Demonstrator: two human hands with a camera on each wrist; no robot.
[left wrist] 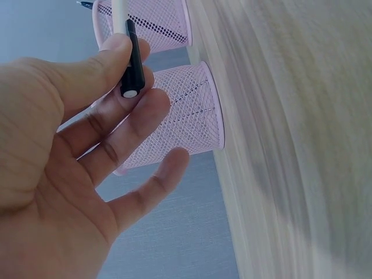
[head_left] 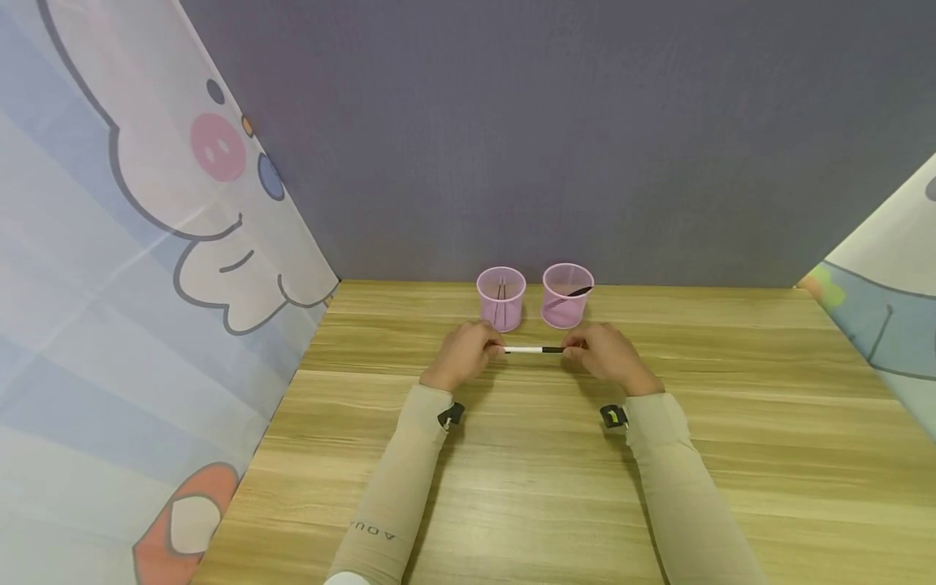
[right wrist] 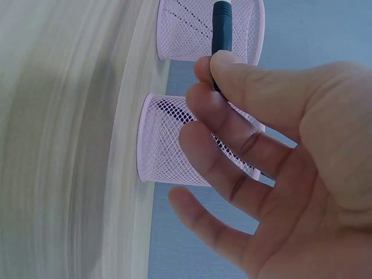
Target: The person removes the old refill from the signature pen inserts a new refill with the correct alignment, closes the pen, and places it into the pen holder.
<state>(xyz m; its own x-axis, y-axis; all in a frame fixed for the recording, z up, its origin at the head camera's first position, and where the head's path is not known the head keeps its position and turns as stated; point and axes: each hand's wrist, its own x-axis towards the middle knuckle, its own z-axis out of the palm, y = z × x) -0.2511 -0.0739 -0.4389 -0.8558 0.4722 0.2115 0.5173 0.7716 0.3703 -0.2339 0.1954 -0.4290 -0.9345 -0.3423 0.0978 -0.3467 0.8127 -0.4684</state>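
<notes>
A white pen [head_left: 523,349] with black ends is held level between both hands, in front of two pink mesh pen cups. My left hand [head_left: 465,351] pinches one end, a black cap with a clip [left wrist: 135,64], between thumb and fingers; its other fingers spread loosely. At the opposite end, the thumb and fingers of my right hand [head_left: 605,354] pinch the black ridged grip [right wrist: 221,29]. Just beyond the left hand stands the left cup [head_left: 501,315], with two thin dark sticks inside. The right cup [head_left: 563,313] holds a dark slender item leaning to the right.
The wooden table [head_left: 526,479] runs back to a grey wall panel [head_left: 556,146] close behind the cups. A cartoon-printed curtain [head_left: 146,325] hangs along the left side, and another printed sheet [head_left: 885,301] is at the right. Black straps sit at both wrists.
</notes>
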